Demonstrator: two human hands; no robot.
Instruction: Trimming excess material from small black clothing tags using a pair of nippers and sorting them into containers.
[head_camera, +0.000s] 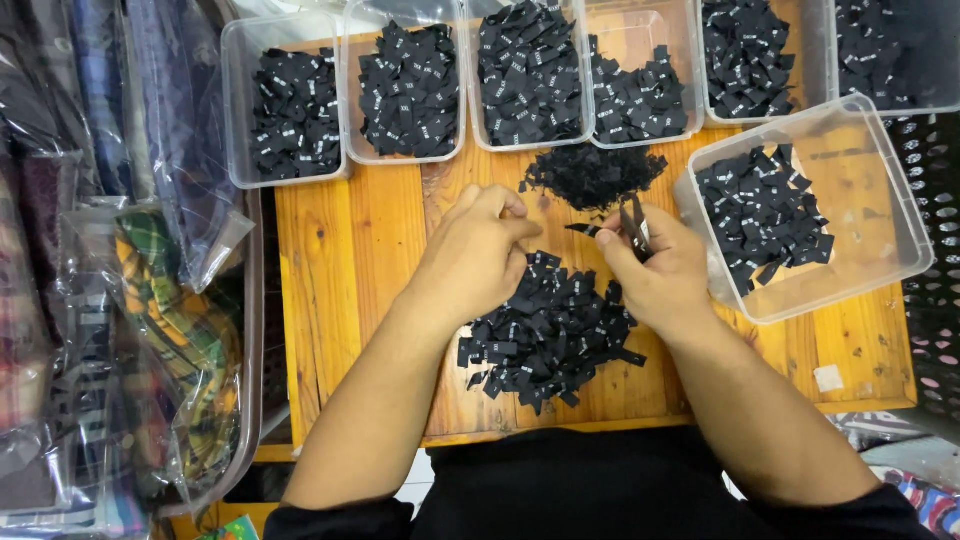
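Small black fabric labels, pinched between my hands above the loose pile.

My right hand (655, 262) grips a few labels (632, 222); my left hand (478, 250) pinches closed beside them. They seem light, limp and slippery, best nipped at an edge over the label pile (548, 335).

Black labels, sorted and loose, on wooden bench

Small black woven labels (548, 335) heaped between hands; more fill clear plastic tubs (236, 100) along far edge and tilted tub (880, 200) at right. Clear-bagged fabric packages (150, 300) stacked left.
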